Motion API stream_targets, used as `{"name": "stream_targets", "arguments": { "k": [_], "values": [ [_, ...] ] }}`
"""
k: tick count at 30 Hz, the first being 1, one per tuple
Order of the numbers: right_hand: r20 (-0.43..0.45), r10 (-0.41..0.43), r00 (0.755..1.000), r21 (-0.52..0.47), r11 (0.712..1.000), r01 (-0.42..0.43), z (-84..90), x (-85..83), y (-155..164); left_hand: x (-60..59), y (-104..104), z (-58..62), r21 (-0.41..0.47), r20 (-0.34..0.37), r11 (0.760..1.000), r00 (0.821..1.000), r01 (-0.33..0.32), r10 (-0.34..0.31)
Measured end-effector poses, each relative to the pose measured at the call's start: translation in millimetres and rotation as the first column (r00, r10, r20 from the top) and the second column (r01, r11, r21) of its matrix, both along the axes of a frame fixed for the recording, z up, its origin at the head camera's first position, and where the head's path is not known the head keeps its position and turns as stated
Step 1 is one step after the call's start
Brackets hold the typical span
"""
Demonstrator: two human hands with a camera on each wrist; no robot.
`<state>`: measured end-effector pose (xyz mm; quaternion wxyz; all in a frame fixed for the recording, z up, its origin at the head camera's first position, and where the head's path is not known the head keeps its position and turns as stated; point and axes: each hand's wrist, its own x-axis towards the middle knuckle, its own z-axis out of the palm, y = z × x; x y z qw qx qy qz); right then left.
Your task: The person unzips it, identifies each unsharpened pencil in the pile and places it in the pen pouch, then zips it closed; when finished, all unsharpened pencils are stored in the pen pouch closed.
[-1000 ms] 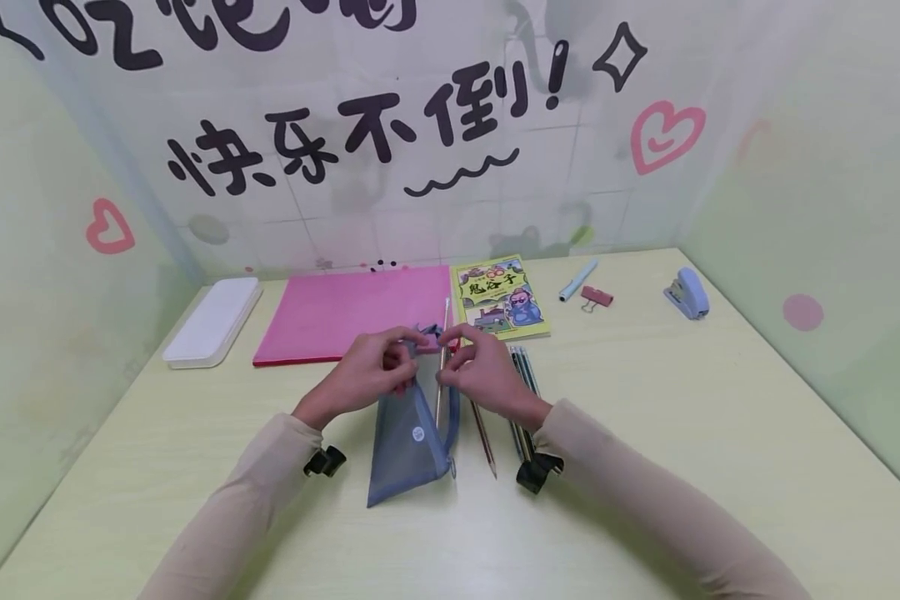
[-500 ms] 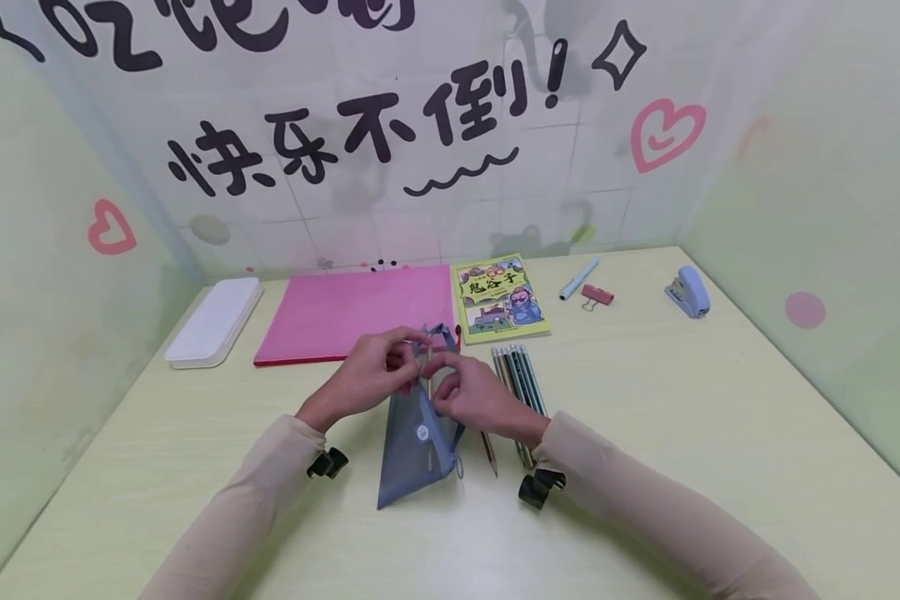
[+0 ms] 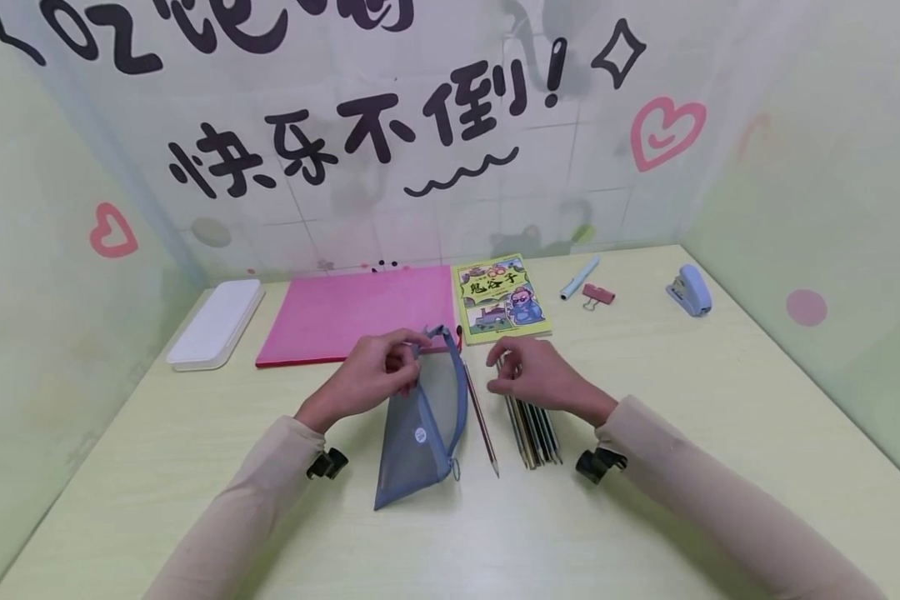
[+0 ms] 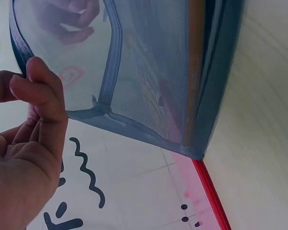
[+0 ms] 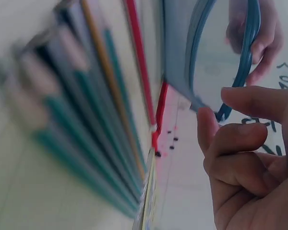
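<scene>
Blue mesh zip pouch (image 3: 407, 450), rim pinched by L hand (image 3: 369, 373); R hand (image 3: 542, 372), thumb & index parted, above pencils (image 3: 536, 435) R of pouch; dark-red pencil (image 3: 483, 422) btwn

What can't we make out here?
Far ends of most bundled pencils: head view, behind the right hand.
Points of the nearest pencils: right wrist view, blurred.
Upper end of the brown stick: left wrist view, cut off by top edge.
Print on the white label of the pouch: head view, too small.
</scene>
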<state>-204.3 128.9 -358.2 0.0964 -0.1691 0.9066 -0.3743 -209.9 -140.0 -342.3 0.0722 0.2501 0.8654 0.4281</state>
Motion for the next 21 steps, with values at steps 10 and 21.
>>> {"name": "stream_targets", "arguments": {
  "k": [10,21],
  "values": [
    [-0.012,0.118,0.993,0.131,0.985,-0.115,-17.4,-2.0,25,0.3,0,0.6,-0.008,0.001,1.0,1.0,0.006,-0.006],
    [-0.054,0.154,0.987,0.344,0.93,-0.126,-13.0,4.5,-2,0.4,3,2.0,-0.005,0.017,1.0,1.0,0.018,-0.018]
  ]
}}
